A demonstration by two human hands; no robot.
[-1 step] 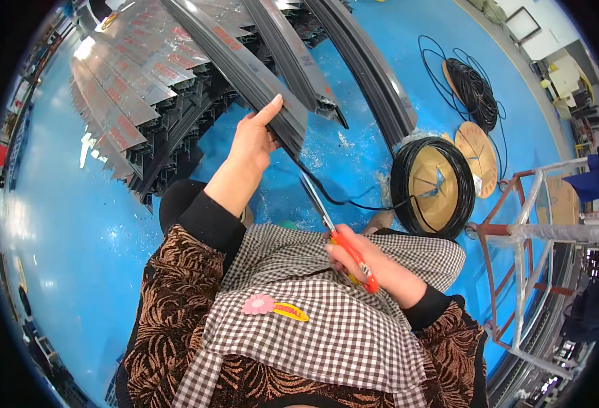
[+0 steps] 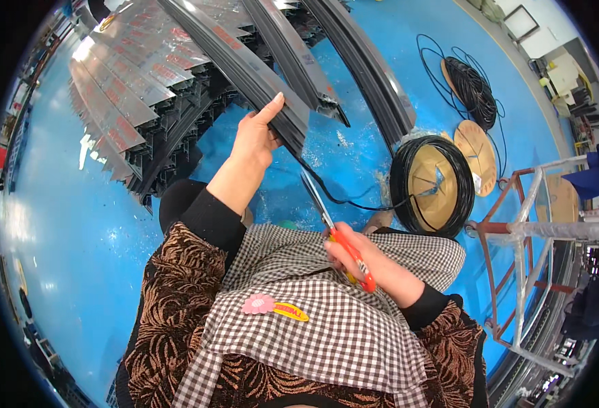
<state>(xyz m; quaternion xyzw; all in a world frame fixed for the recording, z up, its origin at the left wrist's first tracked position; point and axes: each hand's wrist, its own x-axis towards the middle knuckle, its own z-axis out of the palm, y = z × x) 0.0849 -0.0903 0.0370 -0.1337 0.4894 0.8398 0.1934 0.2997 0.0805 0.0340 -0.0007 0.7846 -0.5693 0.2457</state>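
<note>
My left hand (image 2: pixel 253 139) is closed around the near end of a long dark grey profile (image 2: pixel 235 64), thumb on its upper face. A thin black rubber-like strip (image 2: pixel 333 198) hangs from that end and runs right to a black coil (image 2: pixel 403 173) with a cardboard disc (image 2: pixel 427 180) in its middle. In my right hand (image 2: pixel 374 262) are red-handled scissors (image 2: pixel 318 197), above my checked apron. The blades point up and away, close to the strip; whether they touch it I cannot tell. My right fingers wrap round the handles.
A large stack of profiles (image 2: pixel 126 102) lies at the left on the blue floor. Two more profiles (image 2: pixel 296 64) (image 2: pixel 371 71) extend toward me. Farther right are a loose black coil (image 2: pixel 473 92), a round cardboard disc (image 2: pixel 475 153) and a metal frame cart (image 2: pixel 517 231).
</note>
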